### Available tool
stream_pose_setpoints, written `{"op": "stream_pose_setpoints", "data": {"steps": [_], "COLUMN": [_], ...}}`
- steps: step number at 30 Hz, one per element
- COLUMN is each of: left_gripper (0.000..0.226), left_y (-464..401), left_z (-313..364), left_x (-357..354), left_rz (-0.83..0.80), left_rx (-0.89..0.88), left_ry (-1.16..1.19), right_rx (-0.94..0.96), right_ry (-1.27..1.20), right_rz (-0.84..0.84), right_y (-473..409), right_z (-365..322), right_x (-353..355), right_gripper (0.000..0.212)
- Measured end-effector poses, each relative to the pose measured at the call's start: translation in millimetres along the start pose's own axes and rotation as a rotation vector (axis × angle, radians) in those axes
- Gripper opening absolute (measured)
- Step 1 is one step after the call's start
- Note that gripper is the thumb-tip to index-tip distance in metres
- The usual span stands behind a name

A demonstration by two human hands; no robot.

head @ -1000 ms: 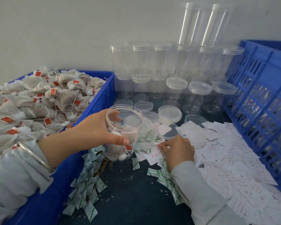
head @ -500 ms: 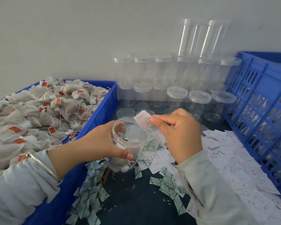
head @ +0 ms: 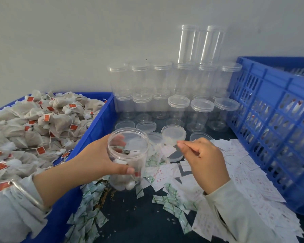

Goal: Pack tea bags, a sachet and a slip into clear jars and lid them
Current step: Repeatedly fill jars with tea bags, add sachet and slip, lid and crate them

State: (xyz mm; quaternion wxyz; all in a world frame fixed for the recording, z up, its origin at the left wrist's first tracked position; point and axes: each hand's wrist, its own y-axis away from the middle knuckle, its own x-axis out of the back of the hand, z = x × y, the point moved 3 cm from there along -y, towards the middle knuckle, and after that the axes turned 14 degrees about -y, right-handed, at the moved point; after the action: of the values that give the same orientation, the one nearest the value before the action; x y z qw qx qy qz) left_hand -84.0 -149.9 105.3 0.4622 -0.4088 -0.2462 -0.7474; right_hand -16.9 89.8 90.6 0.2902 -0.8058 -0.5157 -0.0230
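Observation:
My left hand (head: 98, 160) grips an open clear jar (head: 128, 155), tilted toward me above the dark table. Tea bags lie in its bottom, and a white slip and a green-printed sachet sit near its mouth. My right hand (head: 205, 160) hovers just right of the jar. Its thumb and forefinger point left, with their tips by the rim of a loose clear lid (head: 173, 133), and I see nothing held in them. White slips (head: 244, 172) are spread under that hand, and sachets (head: 88, 216) lie scattered in front.
A blue bin (head: 95, 127) on the left is heaped with tea bags (head: 33, 120). Stacked lidded empty jars (head: 179, 109) stand against the wall, with several loose lids before them. A blue slatted crate (head: 274, 120) walls off the right side.
My right hand lifted a slip from the pile to the jar mouth and let it go inside. It has since drawn back to the right. My left hand kept hold of the jar.

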Motion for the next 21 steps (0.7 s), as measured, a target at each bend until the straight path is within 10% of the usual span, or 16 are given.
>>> {"op": "stream_pose_setpoints", "data": {"steps": [13,21], "left_gripper": [0.094,0.089], "left_y": [-40.8,-71.1], "left_z": [40.9,143.8], "left_x": [17.8,32.9], "left_rz": [0.085,0.143], "left_rx": [-0.04,-0.261], "left_ry": [0.07,0.194], "right_rx": [-0.087,0.395], "right_ry": [0.037,0.017], "right_rz": [0.123,-0.058], "right_y": [-17.9,-37.2], "right_z": [15.1,-78.5], "right_x": [70.9,90.0], "right_gripper": [0.017,0.058]}}
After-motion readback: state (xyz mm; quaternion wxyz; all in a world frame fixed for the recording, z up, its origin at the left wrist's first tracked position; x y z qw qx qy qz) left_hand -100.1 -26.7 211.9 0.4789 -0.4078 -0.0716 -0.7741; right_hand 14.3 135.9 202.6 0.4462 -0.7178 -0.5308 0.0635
